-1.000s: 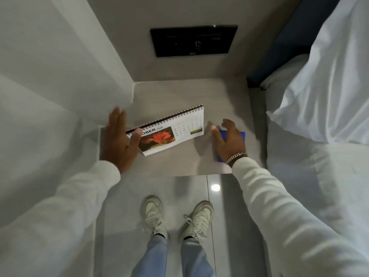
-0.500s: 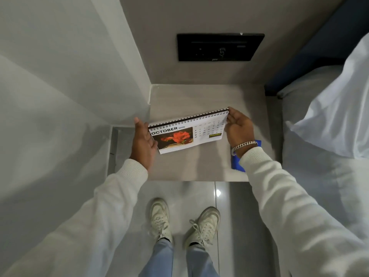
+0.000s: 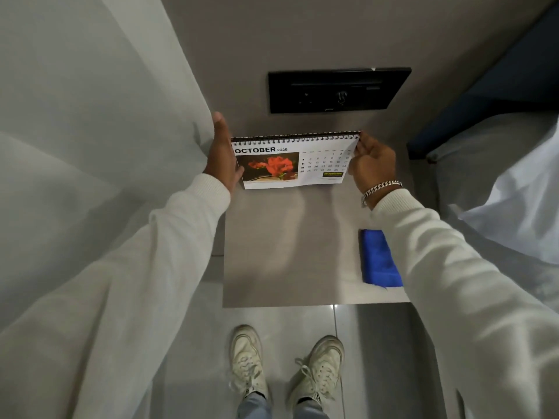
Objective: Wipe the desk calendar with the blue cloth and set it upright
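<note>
A spiral-bound desk calendar (image 3: 295,161) showing October 2026 and a red flower photo is held up near the back of the grey bedside table (image 3: 287,252), its face tilted toward me. My left hand (image 3: 222,155) presses flat against its left edge. My right hand (image 3: 370,164) pinches its right edge near the spiral. The folded blue cloth (image 3: 378,258) lies on the table's right side, near the front edge, partly hidden by my right sleeve. Neither hand touches it.
A black switch panel (image 3: 338,90) is on the wall just behind the calendar. A white wall stands close on the left. A bed with white bedding (image 3: 499,182) borders the table's right. My white shoes (image 3: 287,364) stand on the glossy tiled floor below.
My right hand left the blue cloth and took the calendar's right edge. Both hands lifted the calendar off the table, squared it and carried it back toward the wall.
</note>
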### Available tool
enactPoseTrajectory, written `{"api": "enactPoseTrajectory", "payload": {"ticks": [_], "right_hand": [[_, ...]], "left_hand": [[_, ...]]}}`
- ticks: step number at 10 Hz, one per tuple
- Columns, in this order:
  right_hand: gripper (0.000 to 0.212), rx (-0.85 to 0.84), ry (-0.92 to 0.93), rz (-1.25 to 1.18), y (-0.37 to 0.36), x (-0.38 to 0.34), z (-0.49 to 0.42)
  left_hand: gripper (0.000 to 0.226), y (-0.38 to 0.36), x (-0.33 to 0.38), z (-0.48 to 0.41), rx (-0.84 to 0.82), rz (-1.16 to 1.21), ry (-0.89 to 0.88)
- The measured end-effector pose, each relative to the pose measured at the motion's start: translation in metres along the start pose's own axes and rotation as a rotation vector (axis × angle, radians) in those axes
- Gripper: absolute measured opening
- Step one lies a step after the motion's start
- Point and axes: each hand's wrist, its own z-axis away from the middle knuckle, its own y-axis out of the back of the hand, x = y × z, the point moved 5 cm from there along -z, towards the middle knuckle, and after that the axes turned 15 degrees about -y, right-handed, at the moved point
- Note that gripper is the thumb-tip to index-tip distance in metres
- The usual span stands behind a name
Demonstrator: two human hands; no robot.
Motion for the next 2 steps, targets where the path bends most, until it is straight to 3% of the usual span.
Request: {"api": "enactPoseTrajectory", "payload": {"ticks": [2], "right_hand": [[0.051,0.027,-0.003,0.186,-0.0110,-0.0057,0.0021]], "left_hand": [[0.065,0.0004,-0.0015,-0.0125,0.026,-0.056,-0.013]]}}
